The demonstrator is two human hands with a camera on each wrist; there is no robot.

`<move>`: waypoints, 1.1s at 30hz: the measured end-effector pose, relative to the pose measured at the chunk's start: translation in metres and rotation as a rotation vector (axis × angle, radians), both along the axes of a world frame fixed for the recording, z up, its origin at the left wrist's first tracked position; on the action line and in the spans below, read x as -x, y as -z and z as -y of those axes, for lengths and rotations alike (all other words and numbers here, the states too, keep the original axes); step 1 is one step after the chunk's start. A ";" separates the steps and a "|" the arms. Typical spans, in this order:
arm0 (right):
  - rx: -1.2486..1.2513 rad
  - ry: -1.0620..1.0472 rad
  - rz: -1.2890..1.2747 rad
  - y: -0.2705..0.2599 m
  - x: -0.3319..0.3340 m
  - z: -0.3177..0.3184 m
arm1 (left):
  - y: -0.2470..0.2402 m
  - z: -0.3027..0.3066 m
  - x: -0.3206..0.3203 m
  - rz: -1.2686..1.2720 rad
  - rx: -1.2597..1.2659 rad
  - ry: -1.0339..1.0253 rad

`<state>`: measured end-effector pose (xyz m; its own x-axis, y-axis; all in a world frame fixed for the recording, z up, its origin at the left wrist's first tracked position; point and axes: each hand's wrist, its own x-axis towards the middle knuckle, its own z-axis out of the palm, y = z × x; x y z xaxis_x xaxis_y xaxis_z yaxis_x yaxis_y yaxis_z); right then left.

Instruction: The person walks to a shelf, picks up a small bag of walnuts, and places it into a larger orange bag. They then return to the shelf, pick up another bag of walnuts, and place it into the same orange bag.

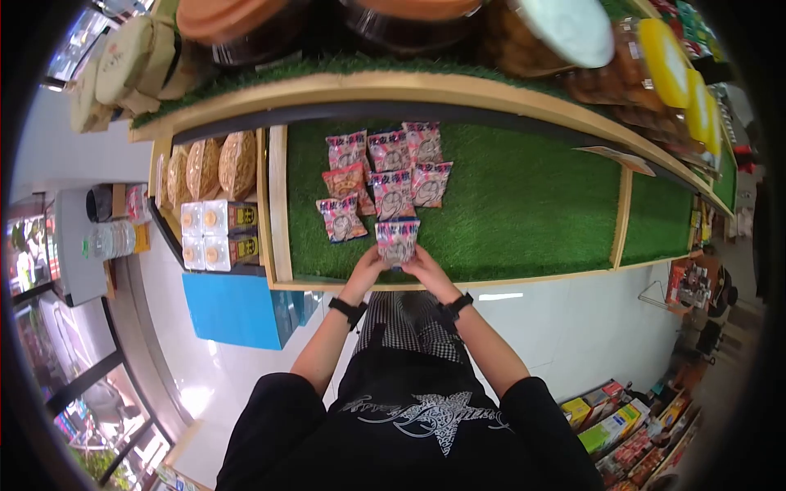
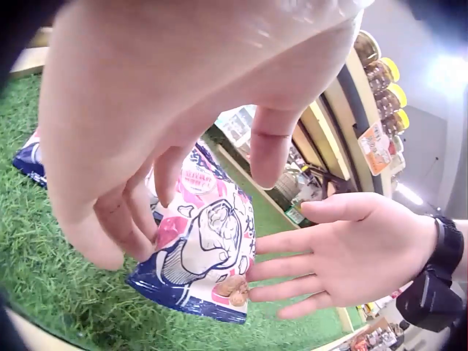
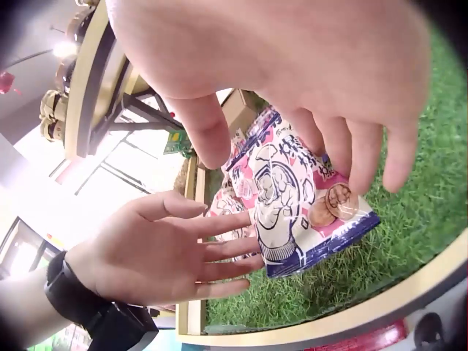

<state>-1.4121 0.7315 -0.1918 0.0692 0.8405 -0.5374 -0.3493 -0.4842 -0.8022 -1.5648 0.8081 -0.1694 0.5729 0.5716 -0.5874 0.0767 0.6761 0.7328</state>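
Note:
A pink-and-white snack packet (image 1: 397,240) with a dark blue edge stands near the front of the green turf shelf. My left hand (image 1: 370,266) is at its left side and my right hand (image 1: 422,267) at its right. In the left wrist view the packet (image 2: 208,241) is touched by the right hand's straight fingertips (image 2: 365,250). The right wrist view shows the packet (image 3: 292,194) with the left hand's straight fingers (image 3: 230,248) against its other side. Behind it, several similar packets (image 1: 393,195) lie in rows.
Wooden rails (image 1: 280,204) edge the turf (image 1: 524,204). Left of them are white-capped cartons (image 1: 214,219) and bagged brown goods (image 1: 237,164). Above, an upper shelf (image 1: 393,83) holds jars (image 1: 557,33). A blue box (image 1: 229,307) stands below at the left.

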 end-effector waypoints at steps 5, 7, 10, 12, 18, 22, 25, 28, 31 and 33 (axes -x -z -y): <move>-0.024 0.139 0.177 -0.059 -0.017 0.035 | -0.022 0.024 -0.008 -0.019 -0.132 0.104; -0.040 0.242 0.286 -0.085 -0.024 0.044 | -0.038 0.027 -0.024 -0.005 -0.238 0.066; -0.099 0.339 0.428 -0.142 -0.037 0.058 | -0.099 0.026 -0.054 0.085 -0.242 0.133; -0.132 0.378 0.536 -0.180 -0.044 0.072 | -0.123 0.026 -0.071 0.163 -0.263 0.165; -0.300 0.713 0.353 -0.231 -0.059 0.131 | -0.206 0.042 -0.125 0.330 -0.261 0.457; -0.200 0.625 0.571 -0.253 -0.076 0.187 | -0.238 0.086 -0.153 0.399 -0.301 0.692; -0.219 0.669 0.263 -0.255 -0.087 0.234 | -0.240 0.130 -0.178 0.439 -0.272 0.758; -0.183 0.658 0.198 -0.260 -0.107 0.283 | -0.238 0.169 -0.204 0.431 -0.330 0.853; -0.139 0.637 0.361 -0.268 -0.131 0.328 | -0.241 0.213 -0.238 0.433 -0.457 0.954; -0.151 0.681 0.390 -0.273 -0.145 0.358 | -0.244 0.244 -0.261 0.457 -0.511 1.014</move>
<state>-1.2666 0.3735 0.0816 0.7530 0.6078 -0.2522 -0.2094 -0.1420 -0.9675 -1.3038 0.5637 0.0746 0.9875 -0.1477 -0.0544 0.0676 0.0863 0.9940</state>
